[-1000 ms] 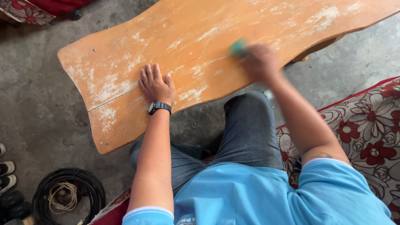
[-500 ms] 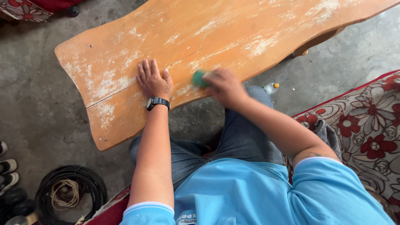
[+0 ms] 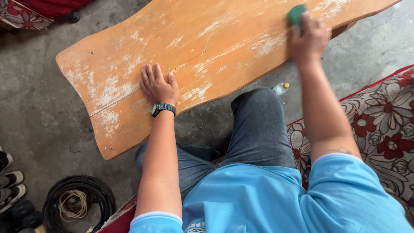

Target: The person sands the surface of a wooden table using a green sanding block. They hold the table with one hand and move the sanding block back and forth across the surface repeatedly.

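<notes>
At the far right edge of the worn orange wooden tabletop point(image 3: 202, 47), the small green sanding pad point(image 3: 296, 14) lies pressed against the wood under the right hand point(image 3: 308, 39), whose fingers curl over it and grip it from above; only the pad's upper corner shows past the knuckles. That arm reaches out almost straight from the shoulder, forearm angled up and slightly left. The left hand point(image 3: 158, 85) rests well apart from the pad, near the tabletop's near edge, palm flat, fingers spread a little and holding nothing, a black wristwatch point(image 3: 162, 108) on its wrist. The board has a wavy, irregular outline; its orange finish is rubbed away in pale, chalky streaks, and a thin dark line runs across it lengthwise. Below it lies rough grey concrete floor point(image 3: 34, 125). A small clear bottle with a yellow cap point(image 3: 280, 88) lies on the floor just beside the raised knee in grey jeans point(image 3: 258, 125). A red floral mat point(image 3: 384, 125) spreads to the right, and a coil of black cable point(image 3: 79, 203) sits at lower left.
</notes>
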